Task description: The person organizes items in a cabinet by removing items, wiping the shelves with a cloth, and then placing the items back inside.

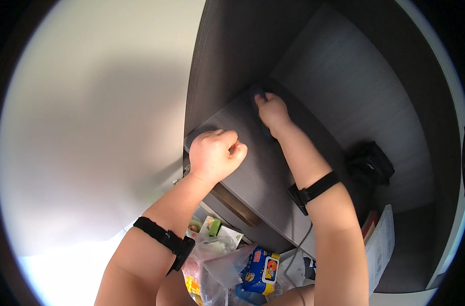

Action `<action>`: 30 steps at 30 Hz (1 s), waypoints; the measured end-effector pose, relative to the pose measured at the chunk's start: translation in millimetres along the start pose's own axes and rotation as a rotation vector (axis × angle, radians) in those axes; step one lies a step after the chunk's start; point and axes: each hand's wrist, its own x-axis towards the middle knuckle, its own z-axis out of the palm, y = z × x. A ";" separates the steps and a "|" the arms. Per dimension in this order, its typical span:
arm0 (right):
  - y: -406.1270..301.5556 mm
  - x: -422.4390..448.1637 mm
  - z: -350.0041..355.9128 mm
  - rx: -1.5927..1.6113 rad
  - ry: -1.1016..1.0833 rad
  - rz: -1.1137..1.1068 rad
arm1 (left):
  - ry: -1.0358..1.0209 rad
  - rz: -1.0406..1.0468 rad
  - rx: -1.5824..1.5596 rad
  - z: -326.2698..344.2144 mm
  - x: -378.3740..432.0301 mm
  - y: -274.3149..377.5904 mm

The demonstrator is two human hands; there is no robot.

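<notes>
My right hand (274, 111) reaches into the back corner of a dark wood-grain cabinet. Its fingers are closed on a dark blue cloth-like item (258, 91), pressed to the shelf board (251, 153); blur and the hand hide most of it. Nearer the board's left front edge, my left hand (217, 155) is curled into a fist, and nothing shows inside it. A dark patch lies just behind the fist; I cannot tell whether it is shadow.
A black pouch (372, 162) lies to the right of my right forearm. Below it stands a clear plastic case (381, 244). Plastic bags (217, 264) and a blue wet-wipes pack (260, 271) sit below the shelf. A pale panel (102, 114) borders the cabinet's left.
</notes>
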 end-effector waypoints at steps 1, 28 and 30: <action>-11.5 2.0 5.2 0.366 0.018 0.265 | 0.000 -0.002 0.002 0.4 0.0 0.6; -105.9 41.9 -35.4 0.854 0.331 -0.467 | -0.006 0.022 0.020 3.6 2.3 0.3; -117.2 56.4 -46.3 0.897 0.318 -0.126 | -0.003 0.005 0.031 2.8 3.0 0.6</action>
